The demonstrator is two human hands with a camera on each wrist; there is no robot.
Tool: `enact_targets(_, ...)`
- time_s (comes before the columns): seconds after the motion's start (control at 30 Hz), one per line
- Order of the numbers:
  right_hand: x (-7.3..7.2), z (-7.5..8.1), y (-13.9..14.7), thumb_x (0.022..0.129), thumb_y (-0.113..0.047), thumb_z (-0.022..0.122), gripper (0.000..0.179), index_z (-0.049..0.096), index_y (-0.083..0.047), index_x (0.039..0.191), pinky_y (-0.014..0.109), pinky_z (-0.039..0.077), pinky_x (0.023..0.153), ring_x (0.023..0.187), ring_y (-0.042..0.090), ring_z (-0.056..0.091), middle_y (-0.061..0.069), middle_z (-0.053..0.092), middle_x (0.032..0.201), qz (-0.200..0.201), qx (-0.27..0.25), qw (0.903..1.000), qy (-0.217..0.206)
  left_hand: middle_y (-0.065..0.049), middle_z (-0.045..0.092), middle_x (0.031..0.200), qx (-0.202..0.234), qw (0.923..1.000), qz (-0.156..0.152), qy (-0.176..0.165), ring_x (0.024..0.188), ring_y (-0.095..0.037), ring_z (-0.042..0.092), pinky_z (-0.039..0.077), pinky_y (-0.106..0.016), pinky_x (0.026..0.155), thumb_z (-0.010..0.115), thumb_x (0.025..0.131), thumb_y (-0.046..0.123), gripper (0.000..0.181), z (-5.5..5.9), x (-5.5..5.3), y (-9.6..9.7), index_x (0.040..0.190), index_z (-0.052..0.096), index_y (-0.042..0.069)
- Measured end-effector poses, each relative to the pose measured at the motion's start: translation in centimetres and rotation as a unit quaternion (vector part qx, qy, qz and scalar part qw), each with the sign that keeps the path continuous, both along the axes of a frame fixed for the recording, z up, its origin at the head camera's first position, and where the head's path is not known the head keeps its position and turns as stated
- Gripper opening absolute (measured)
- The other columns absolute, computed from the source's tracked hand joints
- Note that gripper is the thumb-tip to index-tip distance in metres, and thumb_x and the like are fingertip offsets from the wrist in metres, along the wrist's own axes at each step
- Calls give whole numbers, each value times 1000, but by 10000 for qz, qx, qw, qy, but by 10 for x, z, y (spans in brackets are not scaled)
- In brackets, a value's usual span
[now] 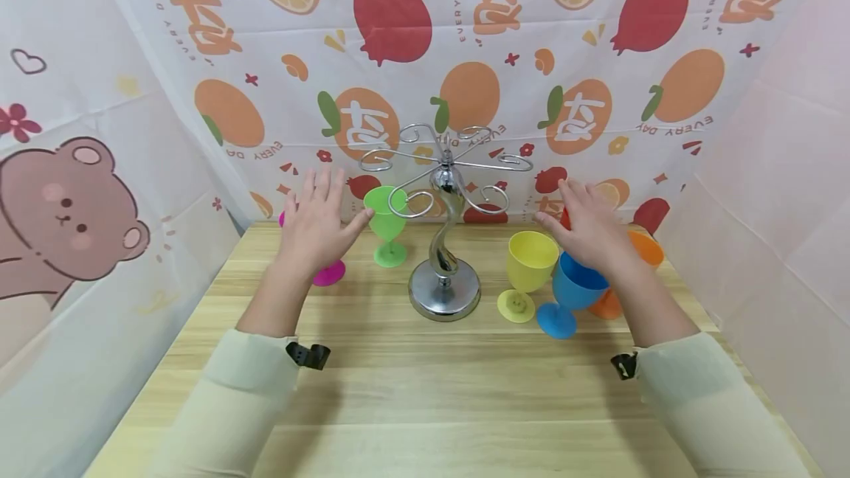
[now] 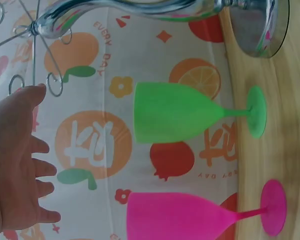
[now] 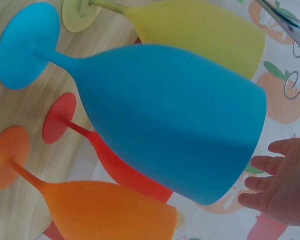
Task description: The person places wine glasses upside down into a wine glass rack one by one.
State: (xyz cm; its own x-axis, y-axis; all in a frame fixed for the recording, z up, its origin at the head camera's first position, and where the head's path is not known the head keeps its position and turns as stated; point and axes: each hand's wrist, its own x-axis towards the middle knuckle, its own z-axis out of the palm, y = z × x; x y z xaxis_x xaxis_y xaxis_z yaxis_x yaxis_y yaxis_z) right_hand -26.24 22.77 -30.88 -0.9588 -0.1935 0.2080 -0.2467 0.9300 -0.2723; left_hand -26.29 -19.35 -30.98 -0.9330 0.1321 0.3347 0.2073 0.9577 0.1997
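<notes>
My left hand (image 1: 319,231) is held up with its fingers spread, above a magenta goblet (image 2: 180,217) that it partly hides in the head view. Just right of that hand stands a green goblet (image 1: 387,212). My right hand (image 1: 591,227), fingers extended and holding nothing, hovers over a group of goblets: yellow (image 1: 531,260), blue (image 1: 574,286), orange (image 1: 645,248) and red (image 3: 130,172). The red one is mostly hidden behind the hand in the head view. Between the hands rises a silver rack (image 1: 446,242) with curled wire arms, its hooks bare.
The wooden table (image 1: 438,404) carries everything. A fruit-print cloth (image 1: 412,35) hangs close behind the goblets, with a bear-print cloth (image 1: 66,227) on the left and a pale cloth (image 1: 764,205) on the right. The rack's round base (image 1: 445,301) sits mid-table.
</notes>
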Motion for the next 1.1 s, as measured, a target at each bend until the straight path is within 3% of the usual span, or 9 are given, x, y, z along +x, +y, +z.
enact_targets(0.33,8,-10,-10,93,-70,40,90,14,-15,159,74,19,109,150,44,9,15,17,164,155,-171,9995,-232,-14,7,166,224,9996,-142,24,153,-35,0,6,-67,117,35,94,70,90,-15,2,13,159,10,12)
enact_targets(0.63,9,-18,-16,91,-69,46,90,14,-19,159,70,21,111,150,38,13,11,18,164,263,-181,9993,-204,-13,22,162,509,9977,-294,346,152,-32,11,9,-64,118,44,95,62,83,-20,1,22,157,22,11)
enact_targets(1.1,11,-22,-27,87,-74,46,94,18,-19,159,68,27,110,150,37,16,10,19,164,453,-81,9979,-449,-16,38,154,861,9902,-824,725,144,-35,32,22,-55,119,54,95,50,73,-42,-4,47,150,36,5)
